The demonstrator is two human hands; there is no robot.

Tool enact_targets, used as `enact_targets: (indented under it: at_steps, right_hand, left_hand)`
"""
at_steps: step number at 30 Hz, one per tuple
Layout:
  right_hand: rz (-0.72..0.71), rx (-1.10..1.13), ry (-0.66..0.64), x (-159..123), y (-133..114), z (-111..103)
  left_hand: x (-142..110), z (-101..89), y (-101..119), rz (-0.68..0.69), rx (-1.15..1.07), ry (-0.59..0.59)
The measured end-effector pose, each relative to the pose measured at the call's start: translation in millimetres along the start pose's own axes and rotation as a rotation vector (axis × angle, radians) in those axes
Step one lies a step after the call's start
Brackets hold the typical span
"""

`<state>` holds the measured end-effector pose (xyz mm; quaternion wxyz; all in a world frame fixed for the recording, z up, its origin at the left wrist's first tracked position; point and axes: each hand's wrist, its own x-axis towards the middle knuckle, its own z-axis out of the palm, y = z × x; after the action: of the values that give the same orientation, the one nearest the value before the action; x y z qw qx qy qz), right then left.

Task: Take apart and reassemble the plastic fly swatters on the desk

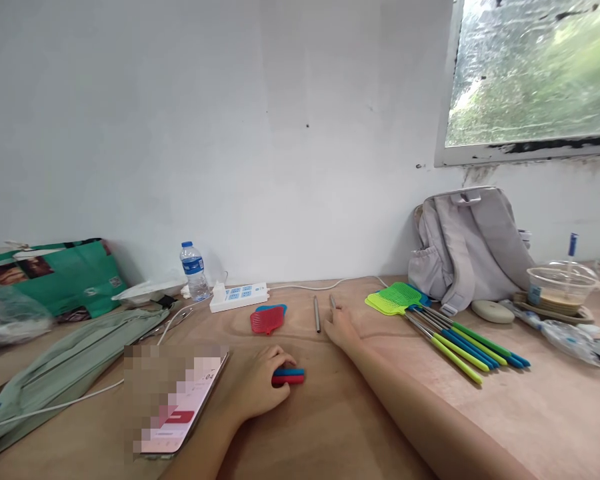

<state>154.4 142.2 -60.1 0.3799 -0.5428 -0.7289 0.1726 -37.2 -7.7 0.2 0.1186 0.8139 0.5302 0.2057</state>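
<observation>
My left hand (263,383) is curled over a blue handle (294,372) and a red handle (294,379), which lie side by side on the table. Ahead of it, a red fly swatter head (266,320) partly covers a blue swatter head (280,309). My right hand (343,327) reaches farther forward, its fingers closed on a thin metal rod (333,302); the rod's near end is hidden by the hand. Just left of that hand, a second metal rod (317,313) lies alone, pointing toward the wall.
Several assembled fly swatters (445,330) lie at right, before a grey backpack (470,240) and a drink cup (563,290). A power strip (240,297) and water bottle (195,270) stand near the wall. A phone (190,407) lies left, beside a green cloth (75,373).
</observation>
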Motion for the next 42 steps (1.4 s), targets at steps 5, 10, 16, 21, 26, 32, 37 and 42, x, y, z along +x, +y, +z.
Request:
enact_targets:
  at_steps: [5,10,16,21,26,32,37,42]
  right_hand:
    - [-0.106,-0.084,-0.083,-14,-10,-2]
    - [-0.245,-0.194,-0.146,-20,-16,-11]
    - [-0.449,-0.267,-0.236,-20,-19,-14]
    - [-0.520,-0.295,-0.324,-19,-18,-14]
    - [-0.561,-0.313,-0.294,-17,-23,-15]
    - [-0.609,-0.287,-0.392,-13,-24,-13]
    - [-0.565,-0.212,-0.323,-15,-23,-14]
    - [-0.535,-0.234,-0.274,-19,-26,-15]
  left_hand:
    - [1,3.0,-5,0.003,-0.002,-0.004]
    - [1,4.1,-7,-0.008,-0.009,-0.013]
    - [1,2.3,-6,-0.022,-0.007,-0.031]
    - [1,2.4,-7,-0.017,-0.002,-0.034]
    - [1,2.3,-7,-0.032,-0.001,-0.040]
    - [0,0.7,-5,-0.036,-0.016,-0.044]
    - [1,1.9,-5,-0.034,-0.018,-0.037]
    - [1,4.1,-6,-0.025,-0.037,-0.026]
